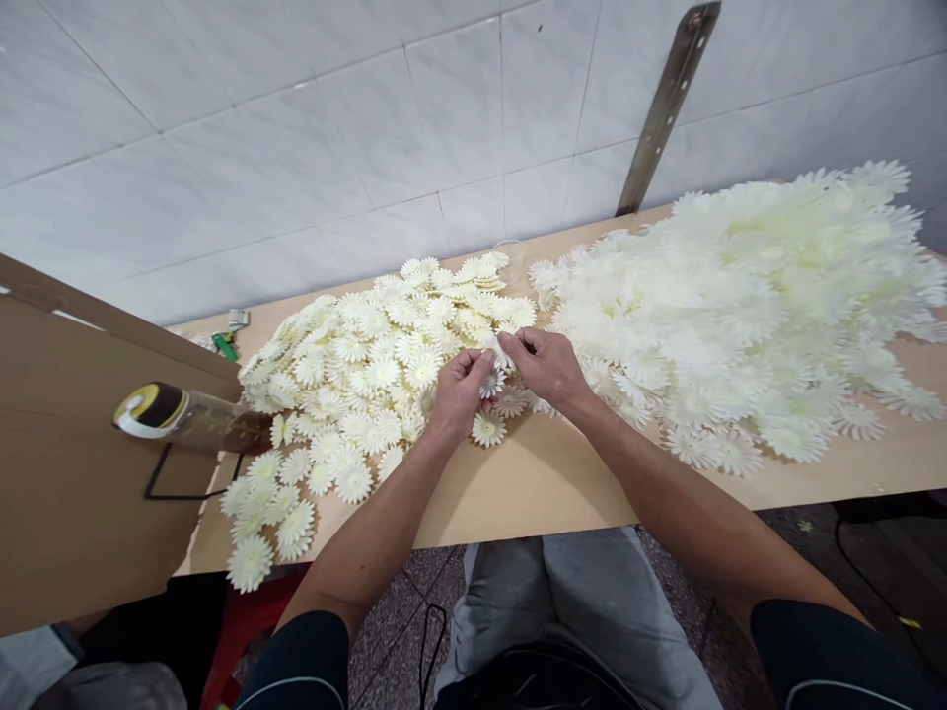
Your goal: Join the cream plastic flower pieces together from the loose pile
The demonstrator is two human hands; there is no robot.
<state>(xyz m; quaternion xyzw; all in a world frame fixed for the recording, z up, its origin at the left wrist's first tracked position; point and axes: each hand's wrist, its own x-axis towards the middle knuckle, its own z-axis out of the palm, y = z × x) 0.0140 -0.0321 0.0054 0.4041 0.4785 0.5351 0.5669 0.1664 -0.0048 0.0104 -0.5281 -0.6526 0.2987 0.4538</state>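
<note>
My left hand (460, 392) and my right hand (546, 363) are close together above the table, thumb and fingertips pinched. Between them is a small white artificial flower (492, 383) with narrow petals, partly hidden by my fingers. To the left spreads a heap of cream artificial flowers (381, 373), some stacked together. A bigger heap of paler, translucent flower pieces (710, 306) covers the right side. A single flower (488, 428) lies on the table just below my left hand.
A bottle (188, 419) with a dark and yellow cap stands by a cardboard panel (81, 463) at the left. A small green object (225, 343) lies near the tiled wall (296, 158). A slotted metal upright (662, 118) stands behind the wooden table (533, 493).
</note>
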